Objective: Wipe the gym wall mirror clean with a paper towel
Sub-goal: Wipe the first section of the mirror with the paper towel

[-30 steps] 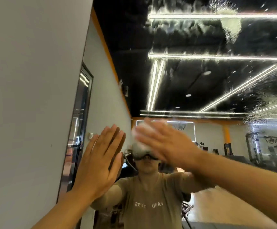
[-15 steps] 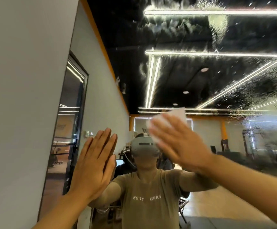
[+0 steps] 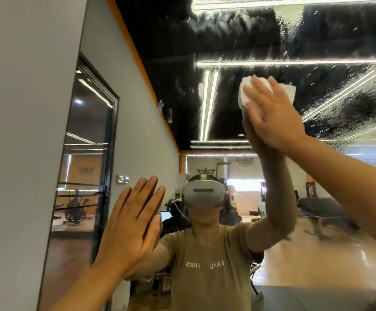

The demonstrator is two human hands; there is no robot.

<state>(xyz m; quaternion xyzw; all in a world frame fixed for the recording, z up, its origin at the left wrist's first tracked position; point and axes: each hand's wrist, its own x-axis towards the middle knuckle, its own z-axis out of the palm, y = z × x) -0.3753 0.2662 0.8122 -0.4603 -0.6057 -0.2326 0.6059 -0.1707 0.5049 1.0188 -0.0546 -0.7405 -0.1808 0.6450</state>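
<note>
The wall mirror [image 3: 227, 108] fills most of the view and carries wet streaks and droplets across its upper and right parts. My right hand [image 3: 272, 117] is raised high at the upper right and presses a white paper towel [image 3: 245, 95] flat against the glass with straight fingers. The towel shows above and beside my fingertips. My left hand [image 3: 128, 230] lies flat on the mirror at the lower left, fingers straight and together, holding nothing.
A plain grey wall [image 3: 20, 131] borders the mirror on the left. The glass reflects a person in a headset and olive shirt, a dark door frame, ceiling light strips and gym equipment.
My right hand has swept the paper towel upward and to the right across the glass. My left hand has stayed flat on the mirror in about the same place.
</note>
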